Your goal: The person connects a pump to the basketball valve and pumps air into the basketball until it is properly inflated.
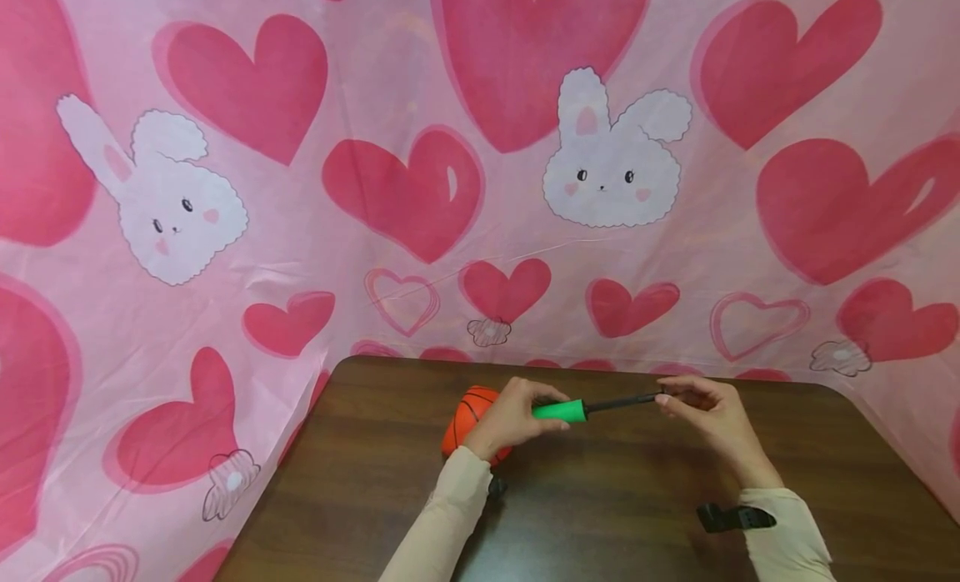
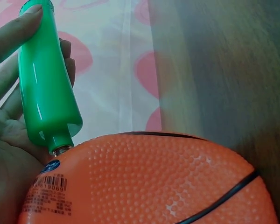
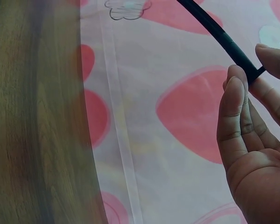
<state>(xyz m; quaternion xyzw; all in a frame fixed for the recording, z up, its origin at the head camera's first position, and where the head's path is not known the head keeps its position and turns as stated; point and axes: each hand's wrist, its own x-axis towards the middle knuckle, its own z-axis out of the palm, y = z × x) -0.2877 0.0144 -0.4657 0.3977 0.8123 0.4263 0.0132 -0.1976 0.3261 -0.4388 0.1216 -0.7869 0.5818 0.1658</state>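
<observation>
A green hand pump [image 1: 561, 411] with a long black rod [image 1: 622, 401] drawn out of its barrel spans the gap between my hands. My left hand [image 1: 516, 413] grips the green barrel, its thumb near the collar in the left wrist view. The barrel's narrow end meets an orange toy basketball [image 2: 144, 182] through a small metal fitting [image 2: 61, 150], beside a printed barcode. My right hand [image 1: 708, 411] pinches the handle end of the rod between thumb and fingers, as the right wrist view also shows. Part of the ball is hidden behind my left hand in the head view.
Beneath my hands lies a brown wood-grain table [image 1: 600, 499] with rounded far corners. A pink cloth [image 1: 510, 240] with hearts and rabbit faces hangs behind and beside it. A black wrist mount [image 1: 723, 518] sticks out from my right sleeve.
</observation>
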